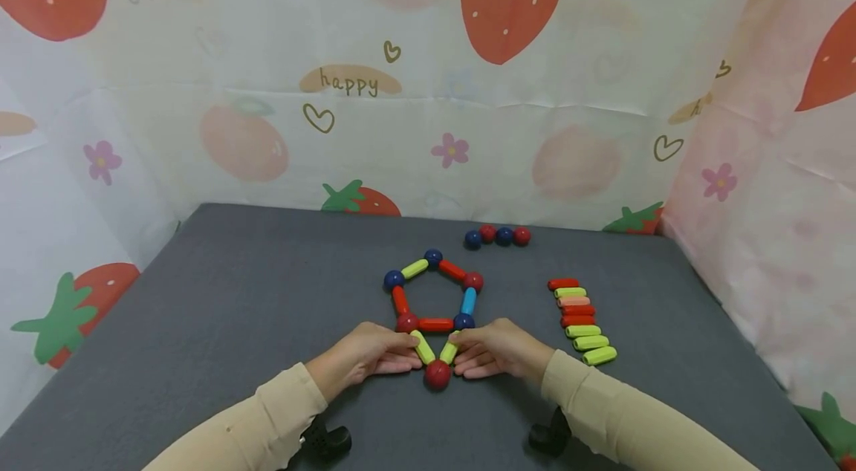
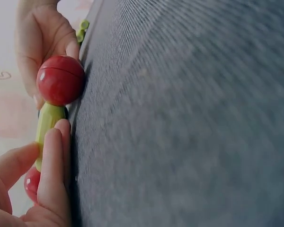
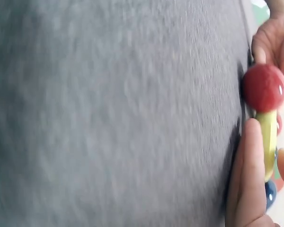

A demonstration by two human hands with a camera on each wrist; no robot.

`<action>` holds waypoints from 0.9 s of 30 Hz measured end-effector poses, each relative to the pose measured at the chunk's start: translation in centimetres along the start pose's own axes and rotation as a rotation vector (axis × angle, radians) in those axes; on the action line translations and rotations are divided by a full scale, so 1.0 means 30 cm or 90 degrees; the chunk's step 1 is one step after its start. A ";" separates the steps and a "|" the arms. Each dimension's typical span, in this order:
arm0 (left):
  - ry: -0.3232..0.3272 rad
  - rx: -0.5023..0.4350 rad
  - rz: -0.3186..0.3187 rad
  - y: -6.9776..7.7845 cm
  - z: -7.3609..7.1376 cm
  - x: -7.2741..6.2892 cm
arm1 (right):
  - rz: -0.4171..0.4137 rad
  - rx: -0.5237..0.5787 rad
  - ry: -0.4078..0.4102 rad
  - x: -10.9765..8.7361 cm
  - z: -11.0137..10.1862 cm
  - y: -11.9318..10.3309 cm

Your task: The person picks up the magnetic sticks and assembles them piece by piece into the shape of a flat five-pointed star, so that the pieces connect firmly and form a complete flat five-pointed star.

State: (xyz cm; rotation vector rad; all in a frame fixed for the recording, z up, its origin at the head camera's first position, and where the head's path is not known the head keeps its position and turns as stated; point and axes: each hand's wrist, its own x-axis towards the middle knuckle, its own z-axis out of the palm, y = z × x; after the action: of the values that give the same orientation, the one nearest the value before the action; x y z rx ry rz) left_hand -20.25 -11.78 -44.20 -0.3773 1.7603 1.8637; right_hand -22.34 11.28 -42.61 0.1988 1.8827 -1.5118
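Note:
A ring of magnetic rods and balls lies on the grey table, with a red rod (image 1: 436,325) along its near side. From the red ball (image 1: 407,322) and the blue ball (image 1: 464,322) at that side's ends, two yellow-green rods slant to a larger red ball (image 1: 438,375). My left hand (image 1: 376,353) pinches the left yellow-green rod (image 2: 46,124) between thumb and fingers. On the other side, my right hand (image 1: 498,351) holds the right yellow-green rod (image 3: 269,137), thumb above and fingers beside it. The larger red ball sits between both hands.
Red and blue balls (image 1: 504,236) stand in a short row at the back. To the right, several red, pink and yellow-green rods (image 1: 583,331) lie in a column. A strawberry-print cloth (image 1: 428,159) hangs behind the grey table (image 1: 267,278).

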 end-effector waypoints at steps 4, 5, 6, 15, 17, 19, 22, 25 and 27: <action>0.025 0.029 0.029 0.006 -0.030 -0.002 | -0.027 -0.033 0.050 0.000 -0.039 -0.006; 0.036 0.035 0.043 0.009 -0.040 -0.002 | -0.036 -0.034 0.064 0.001 -0.052 -0.008; 0.046 0.041 0.059 0.014 -0.050 -0.001 | -0.046 -0.031 0.074 0.003 -0.066 -0.011; 0.102 0.093 0.115 0.057 -0.070 0.024 | -0.098 0.006 0.088 0.034 -0.094 -0.027; 0.108 0.111 0.120 0.058 -0.068 0.027 | -0.092 0.004 0.091 0.037 -0.088 -0.028; 0.114 0.128 0.124 0.059 -0.066 0.030 | -0.083 0.007 0.103 0.039 -0.086 -0.032; 0.122 0.137 0.127 0.061 -0.064 0.033 | -0.079 -0.001 0.134 0.048 -0.101 -0.042; 0.123 0.139 0.131 0.062 -0.062 0.033 | -0.101 -0.004 0.164 0.068 -0.130 -0.058; 0.122 0.137 0.129 0.062 -0.060 0.031 | -0.125 -0.010 0.168 0.085 -0.150 -0.069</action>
State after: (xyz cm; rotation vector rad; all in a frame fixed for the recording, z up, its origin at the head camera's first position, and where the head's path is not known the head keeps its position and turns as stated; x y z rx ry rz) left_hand -22.34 -13.38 -43.36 -0.3121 2.1767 1.7967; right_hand -27.21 13.94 -42.19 0.2210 2.1749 -1.6683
